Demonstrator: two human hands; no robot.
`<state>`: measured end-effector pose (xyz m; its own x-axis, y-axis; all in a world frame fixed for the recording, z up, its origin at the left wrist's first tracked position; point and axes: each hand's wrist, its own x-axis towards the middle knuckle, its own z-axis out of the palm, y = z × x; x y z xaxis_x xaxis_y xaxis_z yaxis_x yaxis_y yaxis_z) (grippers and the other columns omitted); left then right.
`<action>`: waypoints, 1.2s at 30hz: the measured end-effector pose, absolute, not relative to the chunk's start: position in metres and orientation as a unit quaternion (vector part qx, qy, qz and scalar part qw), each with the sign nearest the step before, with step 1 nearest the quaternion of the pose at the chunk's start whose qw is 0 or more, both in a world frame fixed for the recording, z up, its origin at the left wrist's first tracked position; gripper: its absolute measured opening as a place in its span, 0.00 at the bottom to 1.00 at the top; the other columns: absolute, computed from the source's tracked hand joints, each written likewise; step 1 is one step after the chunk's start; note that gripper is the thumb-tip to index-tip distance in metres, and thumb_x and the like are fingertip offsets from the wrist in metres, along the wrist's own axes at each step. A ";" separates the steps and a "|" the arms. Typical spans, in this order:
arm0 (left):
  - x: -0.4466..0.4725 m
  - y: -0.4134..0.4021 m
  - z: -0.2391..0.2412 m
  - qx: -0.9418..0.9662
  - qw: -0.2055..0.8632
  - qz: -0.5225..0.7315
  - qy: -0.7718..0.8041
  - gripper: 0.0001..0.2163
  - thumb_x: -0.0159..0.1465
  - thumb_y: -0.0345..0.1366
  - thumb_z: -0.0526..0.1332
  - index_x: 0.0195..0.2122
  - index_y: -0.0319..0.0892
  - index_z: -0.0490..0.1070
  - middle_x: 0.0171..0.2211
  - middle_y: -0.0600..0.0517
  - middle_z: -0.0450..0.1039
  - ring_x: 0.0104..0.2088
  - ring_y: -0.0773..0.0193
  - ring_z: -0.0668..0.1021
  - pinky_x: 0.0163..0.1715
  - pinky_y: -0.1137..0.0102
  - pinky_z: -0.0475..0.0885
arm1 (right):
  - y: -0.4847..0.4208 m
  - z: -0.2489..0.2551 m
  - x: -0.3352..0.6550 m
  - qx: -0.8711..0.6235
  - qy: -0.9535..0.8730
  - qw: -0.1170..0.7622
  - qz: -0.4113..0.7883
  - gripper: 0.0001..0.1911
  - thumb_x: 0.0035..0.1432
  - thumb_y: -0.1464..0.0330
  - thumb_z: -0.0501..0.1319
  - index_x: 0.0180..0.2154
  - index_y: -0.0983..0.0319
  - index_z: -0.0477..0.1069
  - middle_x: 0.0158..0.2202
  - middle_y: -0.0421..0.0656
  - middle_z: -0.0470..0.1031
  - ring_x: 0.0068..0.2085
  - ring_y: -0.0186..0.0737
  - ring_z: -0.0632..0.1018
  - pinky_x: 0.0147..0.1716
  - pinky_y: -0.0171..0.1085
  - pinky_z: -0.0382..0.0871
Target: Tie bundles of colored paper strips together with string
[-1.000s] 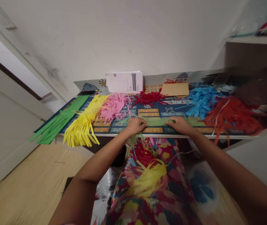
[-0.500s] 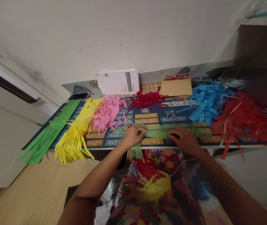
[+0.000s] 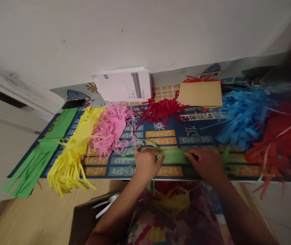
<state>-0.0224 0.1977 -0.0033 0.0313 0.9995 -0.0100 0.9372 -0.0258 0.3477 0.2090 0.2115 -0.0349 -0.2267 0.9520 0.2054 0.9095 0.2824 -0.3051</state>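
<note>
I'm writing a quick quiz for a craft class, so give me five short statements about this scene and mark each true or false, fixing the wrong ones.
1. The left hand's grip and the right hand's grip both touch the pale strip. True.
2. The yellow fringe lies wholly on the mat. False: its near ends hang over the edge.
3. The yellow fringe lies between the green fringe and the pink fringe. True.
4. The tan paper is left of the white pack. False: it is to the right.
5. The blue fringe lies beside the pink fringe. False: it lies beside the orange-red fringe.
</note>
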 end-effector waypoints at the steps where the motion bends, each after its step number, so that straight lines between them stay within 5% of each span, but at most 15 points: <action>1: -0.022 0.200 -0.004 0.707 0.128 0.111 0.687 0.13 0.65 0.44 0.60 0.27 0.47 0.78 0.34 0.51 0.82 0.42 0.53 0.79 0.60 0.51 0.54 | 0.214 -0.036 0.209 -0.599 -0.779 0.174 0.059 0.17 0.65 0.57 0.55 0.29 0.57 0.76 0.30 0.42 0.80 0.35 0.47 0.77 0.40 0.45 0.57; 17: -0.024 0.210 0.000 0.716 0.140 0.061 0.682 0.15 0.66 0.44 0.60 0.25 0.45 0.76 0.27 0.50 0.79 0.37 0.55 0.78 0.55 0.53 0.58 | 0.226 -0.039 0.210 -0.625 -0.754 0.175 0.105 0.26 0.64 0.48 0.52 0.27 0.56 0.77 0.25 0.43 0.79 0.32 0.46 0.76 0.40 0.46 0.58; 28: -0.021 0.209 0.003 0.743 0.067 0.065 0.663 0.10 0.65 0.43 0.62 0.30 0.44 0.75 0.29 0.50 0.79 0.36 0.53 0.77 0.49 0.53 0.61 | 0.224 -0.031 0.207 -0.628 -0.759 0.136 0.105 0.17 0.64 0.56 0.57 0.29 0.57 0.76 0.28 0.42 0.79 0.35 0.46 0.77 0.40 0.44 0.57; 32: -0.029 0.218 0.010 0.848 -0.049 0.096 0.519 0.08 0.67 0.39 0.61 0.45 0.44 0.73 0.48 0.47 0.77 0.49 0.50 0.73 0.50 0.55 0.61 | 0.227 -0.026 0.205 -0.636 -0.756 0.127 0.089 0.13 0.63 0.58 0.59 0.33 0.59 0.74 0.31 0.44 0.78 0.36 0.48 0.76 0.39 0.44 0.57; 36: -0.041 0.233 0.022 0.961 -0.043 0.008 0.274 0.09 0.71 0.35 0.54 0.39 0.45 0.73 0.39 0.52 0.77 0.48 0.56 0.72 0.51 0.59 0.61 | 0.229 -0.012 0.216 -0.648 -0.749 0.128 0.055 0.11 0.61 0.59 0.61 0.36 0.62 0.73 0.37 0.48 0.77 0.40 0.51 0.75 0.38 0.44 0.57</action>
